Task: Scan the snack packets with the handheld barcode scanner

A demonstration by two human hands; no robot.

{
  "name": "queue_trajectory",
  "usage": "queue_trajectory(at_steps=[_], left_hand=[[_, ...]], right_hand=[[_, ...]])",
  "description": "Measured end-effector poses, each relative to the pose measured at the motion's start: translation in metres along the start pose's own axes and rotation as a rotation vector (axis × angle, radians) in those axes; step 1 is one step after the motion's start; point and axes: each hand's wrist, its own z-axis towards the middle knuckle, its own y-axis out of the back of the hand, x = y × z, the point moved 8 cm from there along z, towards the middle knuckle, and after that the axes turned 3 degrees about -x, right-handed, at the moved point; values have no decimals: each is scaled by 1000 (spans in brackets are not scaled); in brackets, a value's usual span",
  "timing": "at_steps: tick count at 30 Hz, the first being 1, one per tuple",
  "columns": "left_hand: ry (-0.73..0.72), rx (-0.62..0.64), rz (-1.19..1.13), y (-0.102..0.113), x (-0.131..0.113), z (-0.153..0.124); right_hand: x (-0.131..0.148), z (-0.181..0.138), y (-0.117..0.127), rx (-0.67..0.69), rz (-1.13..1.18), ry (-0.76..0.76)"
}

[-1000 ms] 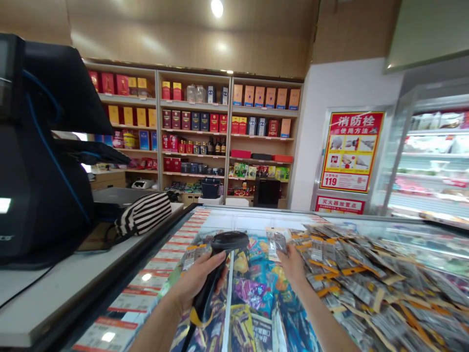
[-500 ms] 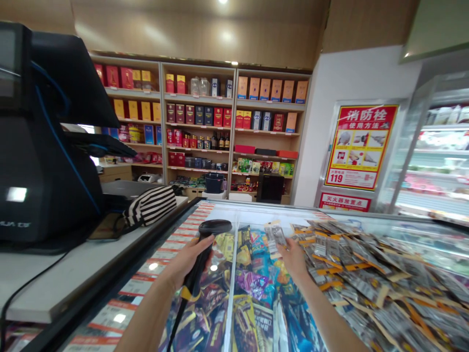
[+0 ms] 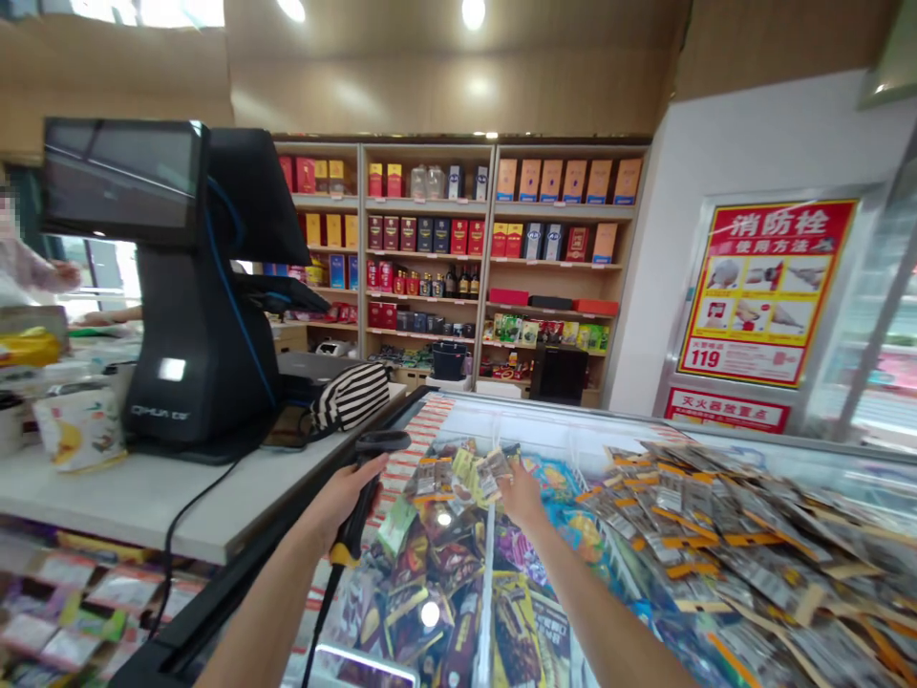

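Observation:
My left hand (image 3: 342,502) is closed round the handle of a black-and-yellow barcode scanner (image 3: 383,440), its head pointing up and its cable hanging down. To the right, my right hand (image 3: 522,492) pinches a small grey-and-clear snack packet (image 3: 494,474) above the freezer's glass top. Between the scanner and that packet, a similar packet with orange edges (image 3: 434,480) shows near the glass. A large heap of such packets (image 3: 723,516) lies on the glass to the right of my right arm.
Colourful bags (image 3: 458,573) show through the freezer glass (image 3: 573,420). On the left counter (image 3: 193,502) stand a black cash register (image 3: 193,354), a striped pouch (image 3: 351,397) and a white pouch (image 3: 78,425). Behind are shelves of boxes (image 3: 430,234). Part of another person (image 3: 32,263) appears far left.
The view has turned left, showing more of the counter. My right hand has moved left with the packet, closer to the scanner. My left hand still grips the scanner.

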Motion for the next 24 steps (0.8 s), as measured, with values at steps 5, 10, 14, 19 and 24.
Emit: queue_trajectory(at_steps=[5,10,14,19,24], left_hand=[[18,-40,-11,21,-5,-19],[-2,3,-15,12,-3,-33],[16,49,-1,-5,2,-41],[11,155,7,-32,3,-44],[1,232,22,-61,-1,-53]], right_hand=[[69,-8,-36,91,23,92],[80,-11,-39,154,-45,169],[37,-10,5,54,-173,141],[-50,-24,90,-50,-490,32],[-103,-49,121,11,-724,32]])
